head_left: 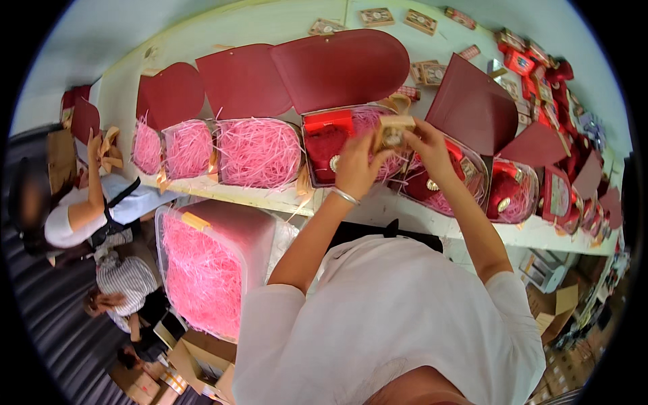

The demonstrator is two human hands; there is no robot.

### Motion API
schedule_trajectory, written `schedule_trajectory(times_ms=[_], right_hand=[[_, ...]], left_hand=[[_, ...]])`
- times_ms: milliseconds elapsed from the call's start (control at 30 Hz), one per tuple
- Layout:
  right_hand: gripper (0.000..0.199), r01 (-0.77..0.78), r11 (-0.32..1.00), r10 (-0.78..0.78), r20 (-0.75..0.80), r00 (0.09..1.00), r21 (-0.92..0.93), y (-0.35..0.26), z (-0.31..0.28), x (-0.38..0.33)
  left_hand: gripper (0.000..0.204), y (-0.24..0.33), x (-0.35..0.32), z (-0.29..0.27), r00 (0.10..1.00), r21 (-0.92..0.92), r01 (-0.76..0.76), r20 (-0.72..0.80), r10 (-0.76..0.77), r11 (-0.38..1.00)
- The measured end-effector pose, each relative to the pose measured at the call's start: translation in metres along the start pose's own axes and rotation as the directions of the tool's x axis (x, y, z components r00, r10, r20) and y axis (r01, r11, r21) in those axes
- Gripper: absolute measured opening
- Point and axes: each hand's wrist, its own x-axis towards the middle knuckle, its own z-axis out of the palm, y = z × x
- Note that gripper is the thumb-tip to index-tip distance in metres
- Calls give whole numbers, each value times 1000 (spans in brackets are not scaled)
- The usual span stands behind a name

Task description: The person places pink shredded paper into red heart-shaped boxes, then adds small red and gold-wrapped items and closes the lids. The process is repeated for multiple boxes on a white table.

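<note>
A: Head view, hands first?

B: Left hand [356, 169] and right hand [426, 145] both raised over the table [378, 209], fingers closed on one small gold box [393, 132], left gripping its near side, right pinching the far side. Box sits in the air between them, above the open gift box [351, 145] near the table's front edge, likely held up so it can be turned before going in.

A: What's in that gift box?

B: Pink shred, a red insert, a round gold piece. Lid [341, 71] is tipped back toward the far edge, so the tray is open to reach.

A: Neighbours?

B: Three shred-filled boxes [256, 152] along the front edge toward the left end, lids back too. Fuller boxes [513, 192] toward the right end. More small packs [422, 21] at the far edge, within arm's reach.

A: Off the table?

B: Clear bin of shred [206, 270] below the front edge, at the person's left. Another person [81, 209] at the left end, hand up at a ribbon; can't tell more.
</note>
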Motion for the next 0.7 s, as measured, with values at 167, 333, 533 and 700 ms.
schedule_trajectory(times_ms=[167, 333, 533, 700], right_hand=[[28, 138, 858, -225, -119, 967, -495, 65, 32, 47], [26, 89, 870, -207, -196, 959, -485, 78, 54, 60], [25, -15, 897, -115, -267, 957, -441, 79, 60, 56], [25, 44, 834, -222, -262, 939, -550, 71, 57, 51]], left_hand=[[57, -47, 21, -17, 992, 243, -117, -17, 125, 963], [58, -58, 20, -15, 980, 356, -200, 77, 185, 913], [46, -65, 18, -1, 956, 513, -290, 188, 224, 808], [40, -61, 21, -3, 955, 488, -294, 195, 225, 822]])
